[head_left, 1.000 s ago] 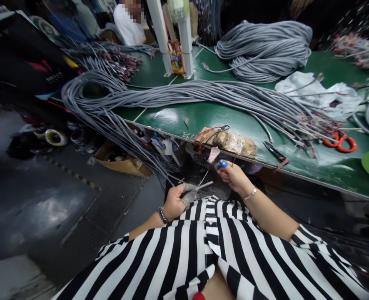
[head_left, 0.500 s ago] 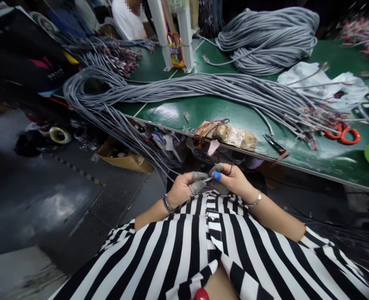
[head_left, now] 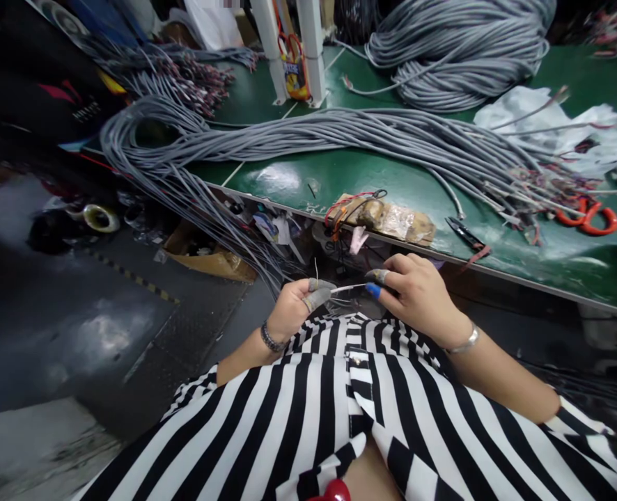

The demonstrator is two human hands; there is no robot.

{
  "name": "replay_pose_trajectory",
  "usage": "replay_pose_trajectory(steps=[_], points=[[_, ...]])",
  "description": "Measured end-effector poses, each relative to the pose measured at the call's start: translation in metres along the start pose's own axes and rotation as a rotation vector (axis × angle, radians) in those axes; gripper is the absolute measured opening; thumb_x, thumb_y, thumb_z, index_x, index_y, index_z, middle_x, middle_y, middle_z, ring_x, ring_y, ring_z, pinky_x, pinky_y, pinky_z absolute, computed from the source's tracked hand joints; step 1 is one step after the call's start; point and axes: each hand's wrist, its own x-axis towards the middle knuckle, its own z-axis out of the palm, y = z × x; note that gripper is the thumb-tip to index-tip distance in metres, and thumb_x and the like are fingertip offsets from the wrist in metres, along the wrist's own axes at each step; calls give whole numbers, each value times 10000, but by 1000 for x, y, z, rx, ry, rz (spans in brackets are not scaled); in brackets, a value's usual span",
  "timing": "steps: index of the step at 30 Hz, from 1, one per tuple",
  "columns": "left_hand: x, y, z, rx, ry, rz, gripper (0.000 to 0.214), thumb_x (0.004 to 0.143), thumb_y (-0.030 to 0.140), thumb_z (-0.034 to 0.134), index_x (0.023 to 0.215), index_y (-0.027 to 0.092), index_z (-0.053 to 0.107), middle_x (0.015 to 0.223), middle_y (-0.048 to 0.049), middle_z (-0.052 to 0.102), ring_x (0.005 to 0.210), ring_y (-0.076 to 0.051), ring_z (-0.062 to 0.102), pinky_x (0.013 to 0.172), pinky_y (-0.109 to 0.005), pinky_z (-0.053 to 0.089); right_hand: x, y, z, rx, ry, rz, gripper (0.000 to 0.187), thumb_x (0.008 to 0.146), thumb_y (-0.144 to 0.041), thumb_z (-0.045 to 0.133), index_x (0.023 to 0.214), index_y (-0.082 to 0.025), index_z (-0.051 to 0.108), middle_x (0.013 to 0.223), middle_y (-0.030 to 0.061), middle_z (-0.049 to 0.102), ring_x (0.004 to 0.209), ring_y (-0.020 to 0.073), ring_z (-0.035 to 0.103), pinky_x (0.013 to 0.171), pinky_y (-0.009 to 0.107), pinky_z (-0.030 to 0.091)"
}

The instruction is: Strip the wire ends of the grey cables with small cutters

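Observation:
In front of my striped shirt, my left hand (head_left: 292,307) pinches a grey cable between fingertips covered with grey finger cots. Thin pale wires (head_left: 348,287) fan out from its end, one of them sticking upward. My right hand (head_left: 417,291), with a blue cover on the thumb and a grey one on a finger, pinches the tip of a pale wire stretched between both hands. From the left, long grey cables (head_left: 225,223) hang off the bench towards my left hand. Its grip hides part of the cable.
The green bench (head_left: 282,182) carries a bundle of grey cables (head_left: 308,132), a large cable coil (head_left: 459,52), side cutters (head_left: 468,236), red-handled scissors (head_left: 590,217) and a taped block (head_left: 392,219). Below stands a cardboard box (head_left: 209,257). A white post (head_left: 313,52) rises from the bench.
My hands have moved apart, the right one going right and the left one slightly left. Pale wires now show stretched between them. The view has shifted slightly.

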Motion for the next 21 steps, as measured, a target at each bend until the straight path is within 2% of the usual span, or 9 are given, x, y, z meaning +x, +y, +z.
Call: replay_pose_trajectory(steps=[3,8,13,15,18,21], points=[[-1,5,0,47,9,30,287,704,367,737,874,135,725,828,-54,731,738,-149,664,734,-262,540,1,-4,-5,-89,1,-13,247,854,-371,546,821,-188,708,905,83,601,769,193,449,695,352,299],[-6,13,1,132,20,35,329,715,385,724,912,122,710,849,-68,734,754,-167,672,725,-277,551,2,-9,-8,-136,-21,8,258,871,-373,518,824,-193,697,903,79,597,790,198,438,704,350,275],[-5,16,6,261,-157,65,359,742,421,690,926,114,717,836,-75,736,746,-180,677,716,-287,559,3,-12,-2,-131,-55,-3,236,864,-361,531,804,-188,679,888,76,597,782,194,440,687,337,270],[-5,15,7,375,-163,133,318,772,402,663,915,125,722,787,-59,730,694,-157,668,673,-259,554,3,-12,0,-117,-68,-9,232,856,-354,543,755,-181,659,868,74,598,768,189,447,680,330,277],[-5,10,7,491,-85,247,260,819,354,614,914,135,715,703,-41,712,578,-117,637,569,-216,532,2,-9,-2,-69,-54,24,259,867,-357,530,722,-168,633,852,75,598,746,176,473,669,314,300],[-5,2,4,648,19,495,195,826,299,611,896,147,712,750,-54,723,639,-126,661,604,-220,537,-1,-5,-7,9,-1,77,261,876,-373,518,771,-163,631,891,75,605,744,164,505,647,294,321]])
